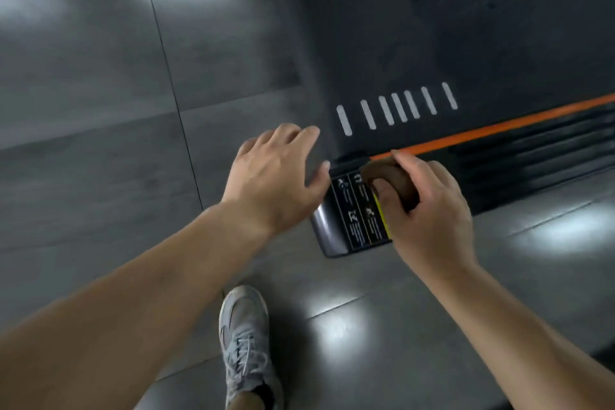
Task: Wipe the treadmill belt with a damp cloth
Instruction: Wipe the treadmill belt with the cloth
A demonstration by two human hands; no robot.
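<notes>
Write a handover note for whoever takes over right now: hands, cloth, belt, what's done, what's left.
Left hand: open, empty, beside the labelled corner cap.
Right hand: grips the bunched brown cloth over that cap, by the orange stripe.
Belt: cloth not on it; faint marks farther up.
Done: cloth in hand; no wiping evident.
Left: wipe the belt.

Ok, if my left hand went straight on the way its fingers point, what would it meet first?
Probably the treadmill belt, at its end by the white stripes: the open left hand points up and right toward it. How high the hand hangs is unclear.
</notes>
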